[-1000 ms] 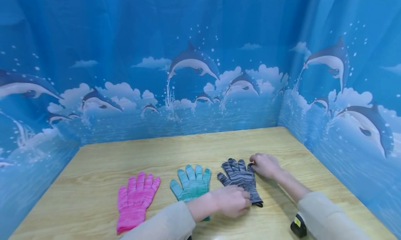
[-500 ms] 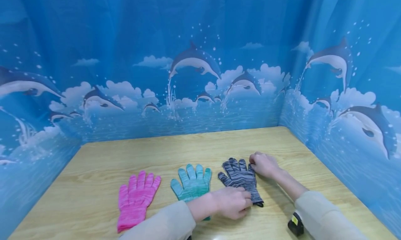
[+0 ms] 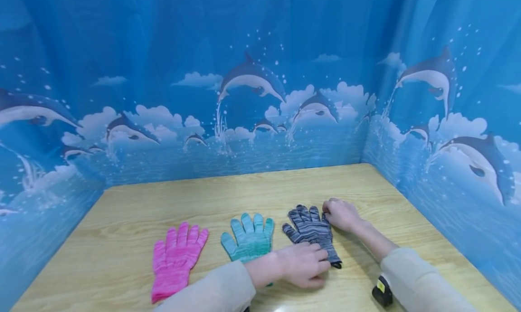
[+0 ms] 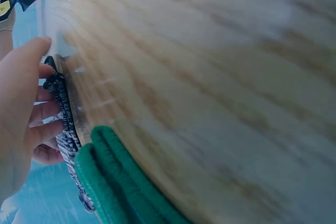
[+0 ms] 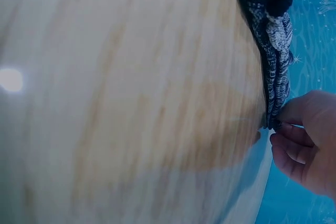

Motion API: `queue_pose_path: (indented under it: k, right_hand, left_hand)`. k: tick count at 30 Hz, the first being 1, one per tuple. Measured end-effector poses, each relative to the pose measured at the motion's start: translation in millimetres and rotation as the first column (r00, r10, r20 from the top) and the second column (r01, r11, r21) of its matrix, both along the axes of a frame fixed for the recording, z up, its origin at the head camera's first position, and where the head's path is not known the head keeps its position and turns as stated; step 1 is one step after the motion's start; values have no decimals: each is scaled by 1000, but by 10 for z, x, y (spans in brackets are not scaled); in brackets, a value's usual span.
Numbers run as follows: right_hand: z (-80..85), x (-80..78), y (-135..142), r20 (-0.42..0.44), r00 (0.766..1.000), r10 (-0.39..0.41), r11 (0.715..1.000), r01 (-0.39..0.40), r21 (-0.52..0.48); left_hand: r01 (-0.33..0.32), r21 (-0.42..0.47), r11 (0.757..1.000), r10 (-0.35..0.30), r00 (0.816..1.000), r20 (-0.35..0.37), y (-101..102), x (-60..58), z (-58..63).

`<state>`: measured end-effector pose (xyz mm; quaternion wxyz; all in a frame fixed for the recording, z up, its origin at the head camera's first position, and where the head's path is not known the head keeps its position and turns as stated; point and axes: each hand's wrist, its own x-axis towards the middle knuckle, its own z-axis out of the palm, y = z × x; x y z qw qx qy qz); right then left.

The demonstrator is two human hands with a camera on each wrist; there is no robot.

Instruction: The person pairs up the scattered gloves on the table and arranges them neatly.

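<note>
A grey-and-black striped knit glove [image 3: 312,232] lies palm-down or palm-up, I cannot tell which, at the right of the row, its fingers pointing away. My left hand [image 3: 303,265] rests over the lower part of that glove near the cuff; in the left wrist view its fingers are loosely bent against the knit and the thumb stands apart. At the tip of the glove's rightmost finger, my right hand [image 3: 343,214] pinches the fabric between thumb and fingers, as the right wrist view shows [image 5: 304,145].
To the left lie a green knit glove [image 3: 253,240], partly hidden by my left forearm, and a pink knit glove [image 3: 177,260], both with fingers spread. The wood-grain table [image 3: 195,199] is bounded at the back and sides by a blue dolphin-print curtain [image 3: 171,77].
My left hand has shifted slightly to the right by the glove's cuff, its fingers a little more spread. The right hand stays at the glove's fingertip; the gloves lie practically still.
</note>
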<state>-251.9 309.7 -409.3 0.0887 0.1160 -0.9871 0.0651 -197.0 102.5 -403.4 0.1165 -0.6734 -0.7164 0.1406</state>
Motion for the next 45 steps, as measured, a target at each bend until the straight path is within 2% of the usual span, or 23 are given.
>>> queue_pose_path:
  k: [4, 9, 13, 17, 24, 34, 40, 43, 45]
  right_hand:
    - [5, 8, -3, -2, 1000, 13, 1000, -13, -7]
    - [24, 16, 0, -63, 997, 36, 999, -37, -17]
    - [12, -5, 3, -104, 991, 89, 996, -90, -7]
    - [-19, -12, 18, -82, 989, 120, 993, -119, 16]
    - [16, 19, 1, 2, 997, 79, 997, -79, 11]
    - [51, 9, -4, 12, 998, 66, 997, -66, -27]
    - [102, -3, -33, 78, 996, 32, 999, -35, 40]
    - [144, -27, -73, 68, 998, 2, 998, -6, 58]
    - [171, -45, -112, 43, 999, 10, 999, -12, 47]
  left_hand:
    - [11, 6, 1000, -11, 1000, 14, -24, -13, -4]
    - [39, 11, 999, -39, 999, 20, -41, -29, 2]
    - [47, 6, 999, -47, 999, 19, -42, -35, 7]
    - [36, -19, 999, -35, 999, 37, -28, -30, 1]
    - [18, -35, 999, -16, 999, 50, -18, -30, -8]
    - [4, -34, 999, -2, 999, 54, -16, -18, 9]
    - [4, -35, 999, -3, 999, 50, -15, -17, 20]
    - [8, -28, 1000, -7, 999, 47, -19, -17, 23]
    - [12, -23, 1000, -11, 999, 41, -20, -20, 18]
